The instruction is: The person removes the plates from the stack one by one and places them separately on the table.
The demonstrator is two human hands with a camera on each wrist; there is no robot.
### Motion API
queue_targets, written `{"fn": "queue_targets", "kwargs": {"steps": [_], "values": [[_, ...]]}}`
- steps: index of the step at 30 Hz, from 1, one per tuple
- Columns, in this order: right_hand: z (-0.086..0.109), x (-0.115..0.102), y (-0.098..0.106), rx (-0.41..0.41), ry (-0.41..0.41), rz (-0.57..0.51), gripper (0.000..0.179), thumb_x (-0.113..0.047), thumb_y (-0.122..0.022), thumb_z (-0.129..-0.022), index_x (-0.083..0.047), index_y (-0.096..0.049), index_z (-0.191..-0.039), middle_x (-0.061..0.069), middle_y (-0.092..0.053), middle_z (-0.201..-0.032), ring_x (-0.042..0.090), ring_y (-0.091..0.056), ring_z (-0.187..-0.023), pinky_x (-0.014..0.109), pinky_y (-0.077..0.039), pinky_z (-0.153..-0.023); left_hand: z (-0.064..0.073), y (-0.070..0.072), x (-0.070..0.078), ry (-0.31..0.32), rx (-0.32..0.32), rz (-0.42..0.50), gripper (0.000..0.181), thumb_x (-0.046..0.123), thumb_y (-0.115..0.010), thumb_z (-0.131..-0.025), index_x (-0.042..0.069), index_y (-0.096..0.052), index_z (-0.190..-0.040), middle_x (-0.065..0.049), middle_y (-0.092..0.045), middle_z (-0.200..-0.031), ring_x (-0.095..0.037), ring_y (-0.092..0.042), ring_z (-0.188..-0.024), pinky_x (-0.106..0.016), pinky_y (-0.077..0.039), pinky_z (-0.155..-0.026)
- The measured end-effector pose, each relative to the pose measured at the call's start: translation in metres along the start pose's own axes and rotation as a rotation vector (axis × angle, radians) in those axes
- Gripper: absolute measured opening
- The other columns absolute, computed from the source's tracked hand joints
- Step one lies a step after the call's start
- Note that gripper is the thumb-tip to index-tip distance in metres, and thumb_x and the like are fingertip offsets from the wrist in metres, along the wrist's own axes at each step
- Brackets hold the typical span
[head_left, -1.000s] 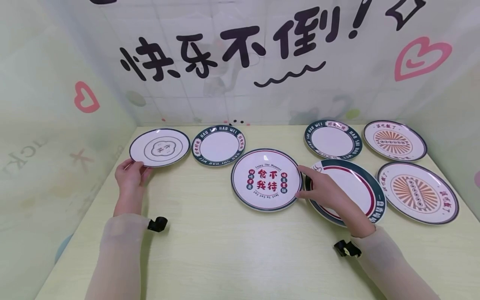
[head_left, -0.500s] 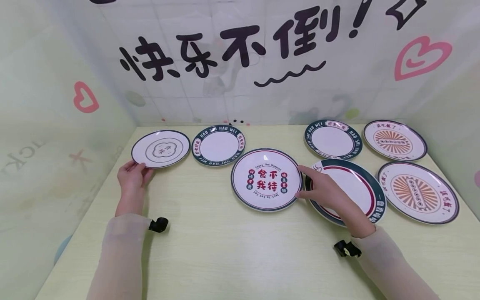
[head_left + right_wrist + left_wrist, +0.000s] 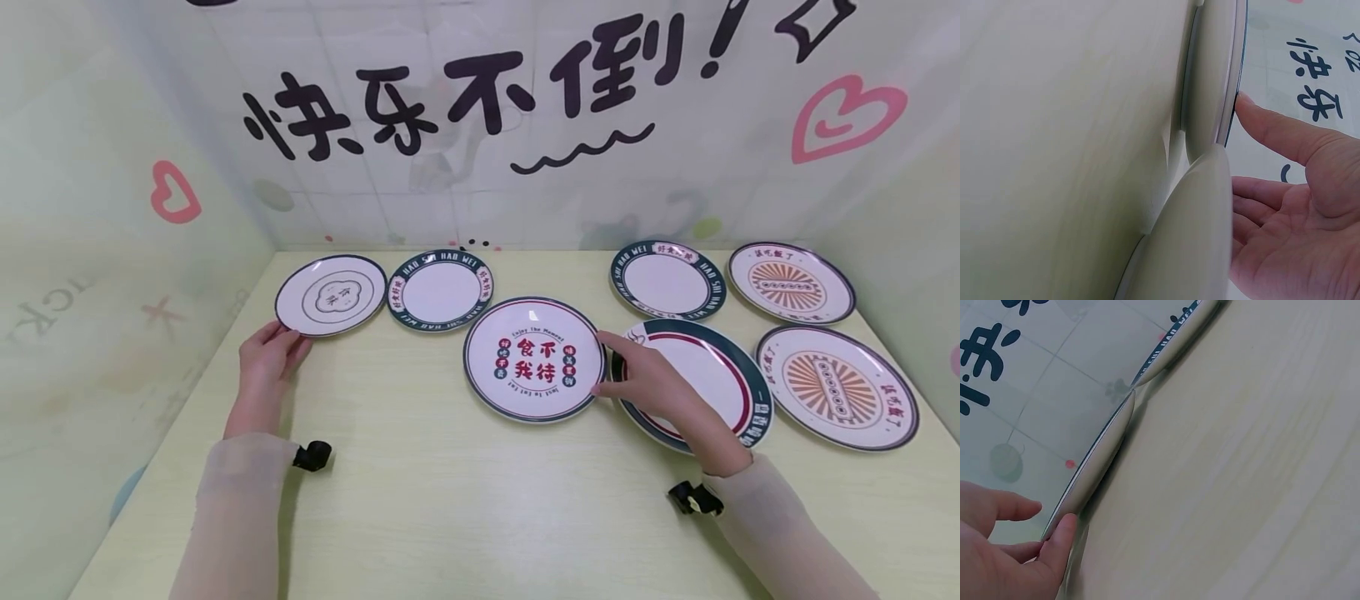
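At the far left, my left hand (image 3: 267,367) pinches the near rim of a white plate (image 3: 331,296) with a flower-shaped emblem. The left wrist view shows the thumb (image 3: 1060,540) on that plate's outer side, and its far edge meets a green-rimmed plate (image 3: 441,291). Near the centre lies a white plate with red characters (image 3: 535,359). My right hand (image 3: 651,379), thumb and forefinger spread, touches the right rim of this centre plate. Part of a larger green-and-red-rimmed plate (image 3: 705,375) is hidden beneath the right hand and wrist.
Another green-rimmed plate (image 3: 666,282) lies at the back right. Beside it are two plates with orange sunburst prints, a rear one (image 3: 787,271) and a front one (image 3: 813,417). A printed backdrop (image 3: 450,200) closes off the pale table (image 3: 450,500) behind and at both sides.
My left hand has shifted the flower-emblem plate slightly right, up against the neighbouring green-rimmed plate. The right hand and the centre plate hold their positions.
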State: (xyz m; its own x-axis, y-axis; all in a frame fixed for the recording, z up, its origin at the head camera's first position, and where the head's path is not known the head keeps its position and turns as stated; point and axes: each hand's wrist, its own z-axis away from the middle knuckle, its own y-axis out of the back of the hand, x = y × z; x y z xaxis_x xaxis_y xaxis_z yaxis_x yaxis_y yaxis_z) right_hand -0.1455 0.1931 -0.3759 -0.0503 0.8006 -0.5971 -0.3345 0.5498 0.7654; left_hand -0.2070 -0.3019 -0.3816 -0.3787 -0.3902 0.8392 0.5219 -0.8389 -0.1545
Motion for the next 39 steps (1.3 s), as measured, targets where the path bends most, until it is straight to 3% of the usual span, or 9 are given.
{"fn": "queue_targets", "kwargs": {"steps": [3, 6, 11, 15, 18, 24, 31, 39], "values": [[0.000, 0.000, 0.000, 0.004, 0.002, 0.000, 0.081, -0.024, -0.075, -0.090, -0.006, -0.032, -0.156, 0.021, -0.034, -0.159, 0.044, -0.029, -0.147, 0.060, -0.029, -0.119, 0.002, 0.001, 0.000, 0.015, -0.001, -0.026, 0.072, 0.000, -0.052, -0.099, 0.019, -0.020, -0.160, 0.005, -0.043, -0.149, -0.003, -0.064, -0.089, -0.017, -0.054, -0.094], [0.000, 0.000, 0.000, 0.009, 0.006, 0.001, 0.080, -0.024, -0.075, -0.090, -0.006, -0.033, -0.155, 0.022, -0.035, -0.159, 0.045, -0.029, -0.147, 0.060, -0.029, -0.119, 0.004, 0.000, 0.000, 0.002, 0.000, -0.057, 0.073, 0.000, -0.053, -0.099, 0.018, -0.018, -0.161, 0.005, -0.042, -0.145, -0.004, -0.060, -0.102, -0.017, -0.053, -0.097], [0.001, 0.000, 0.000, 0.006, 0.001, 0.000, 0.080, -0.024, -0.075, -0.090, -0.006, -0.032, -0.156, 0.021, -0.035, -0.159, 0.044, -0.029, -0.147, 0.060, -0.029, -0.119, 0.007, -0.004, 0.000, -0.085, 0.005, -0.170, 0.073, 0.005, -0.055, -0.099, 0.016, -0.017, -0.160, 0.008, -0.041, -0.129, -0.002, -0.053, -0.103, -0.019, -0.048, -0.106], [0.001, 0.000, 0.000, 0.002, -0.003, 0.000, 0.081, -0.024, -0.074, -0.090, -0.006, -0.032, -0.156, 0.021, -0.034, -0.160, 0.044, -0.028, -0.148, 0.060, -0.029, -0.119, 0.010, -0.007, 0.000, -0.154, 0.022, -0.295, 0.072, 0.012, -0.057, -0.098, 0.014, -0.019, -0.160, -0.003, -0.034, -0.154, -0.001, -0.051, -0.102, -0.019, -0.044, -0.111], [0.001, 0.000, 0.000, 0.004, 0.001, 0.001, 0.080, -0.024, -0.074, -0.090, -0.006, -0.032, -0.156, 0.021, -0.034, -0.159, 0.044, -0.029, -0.147, 0.060, -0.029, -0.119, 0.013, -0.009, 0.000, -0.184, 0.046, -0.367, 0.071, 0.017, -0.057, -0.098, 0.015, -0.021, -0.160, -0.004, -0.024, -0.164, -0.001, -0.049, -0.108, -0.019, -0.043, -0.112], [0.001, 0.001, -0.001, 0.009, 0.005, 0.005, 0.080, -0.024, -0.075, -0.090, -0.006, -0.032, -0.156, 0.021, -0.034, -0.159, 0.044, -0.029, -0.147, 0.060, -0.029, -0.119, 0.020, -0.018, 0.001, -0.226, 0.055, -0.331, 0.067, 0.012, -0.057, -0.098, 0.013, -0.027, -0.158, -0.006, -0.030, -0.161, 0.000, -0.051, -0.098, -0.022, -0.044, -0.112], [0.001, 0.001, 0.000, 0.009, 0.014, 0.003, 0.080, -0.024, -0.075, -0.090, -0.005, -0.033, -0.155, 0.021, -0.035, -0.159, 0.044, -0.030, -0.147, 0.059, -0.029, -0.119, 0.028, -0.029, 0.003, -0.225, 0.039, -0.308, 0.066, 0.010, -0.058, -0.097, 0.016, -0.030, -0.157, -0.005, -0.034, -0.160, 0.000, -0.051, -0.101, -0.006, -0.051, -0.086], [0.000, 0.001, 0.001, 0.007, 0.015, -0.003, 0.080, -0.024, -0.075, -0.089, -0.005, -0.034, -0.155, 0.021, -0.036, -0.158, 0.043, -0.031, -0.146, 0.059, -0.030, -0.119, 0.037, -0.040, 0.002, -0.281, -0.012, -0.358, 0.066, 0.011, -0.059, -0.097, 0.014, -0.030, -0.156, -0.005, -0.037, -0.156, -0.001, -0.052, -0.103, -0.016, -0.048, -0.103]]}}
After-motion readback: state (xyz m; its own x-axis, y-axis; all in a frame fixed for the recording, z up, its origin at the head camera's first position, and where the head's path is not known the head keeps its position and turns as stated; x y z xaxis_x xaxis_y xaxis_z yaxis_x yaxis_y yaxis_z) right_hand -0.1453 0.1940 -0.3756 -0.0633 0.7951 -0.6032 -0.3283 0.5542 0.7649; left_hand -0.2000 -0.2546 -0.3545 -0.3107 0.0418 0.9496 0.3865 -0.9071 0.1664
